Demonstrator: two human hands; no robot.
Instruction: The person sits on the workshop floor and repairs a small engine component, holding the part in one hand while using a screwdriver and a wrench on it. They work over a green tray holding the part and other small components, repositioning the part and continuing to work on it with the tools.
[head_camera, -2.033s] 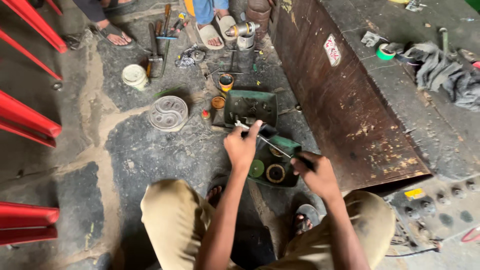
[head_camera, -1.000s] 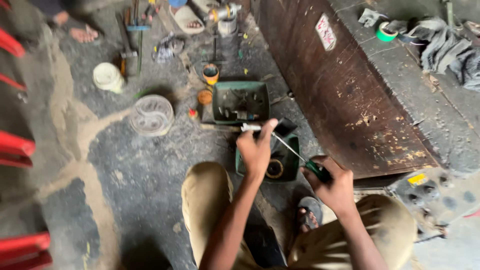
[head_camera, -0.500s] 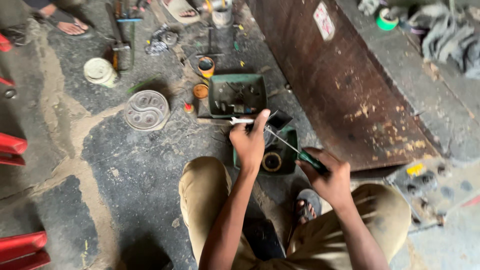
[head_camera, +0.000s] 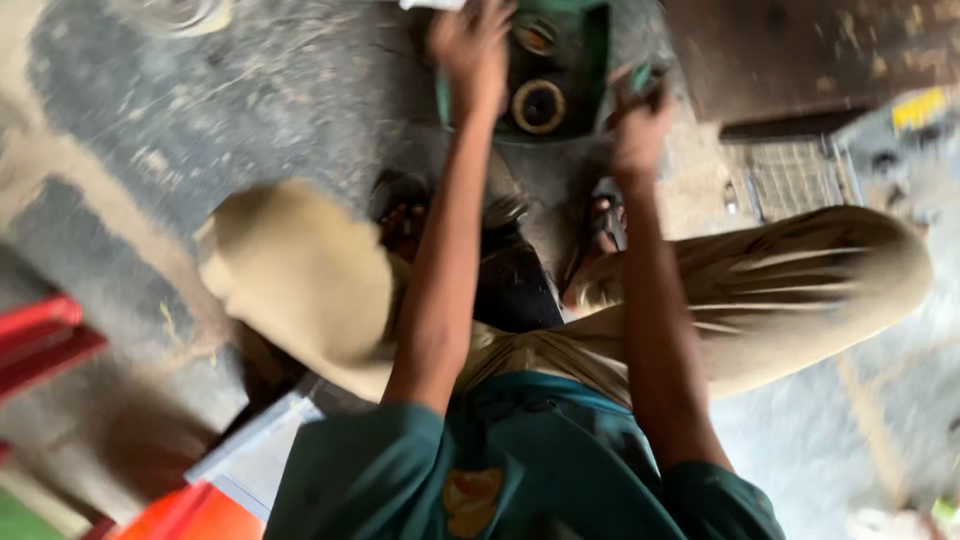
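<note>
2 bare hands reach forward over a green tray (head_camera: 592, 60) on the concrete floor (head_camera: 250, 120), seen blurred from above. Left hand (head_camera: 470, 50) hovers at the tray's left edge; whether it grips anything cannot be told. Right hand (head_camera: 640, 120) is closed around a green-handled tool (head_camera: 645, 78) just right of the tray. A round ring (head_camera: 539, 105) lies inside the tray.

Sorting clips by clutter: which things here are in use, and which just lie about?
In use: left hand and right hand, which grips a green-handled tool, over the green tray holding a dark ring.
Lying about: red frame, metal grate.
</note>
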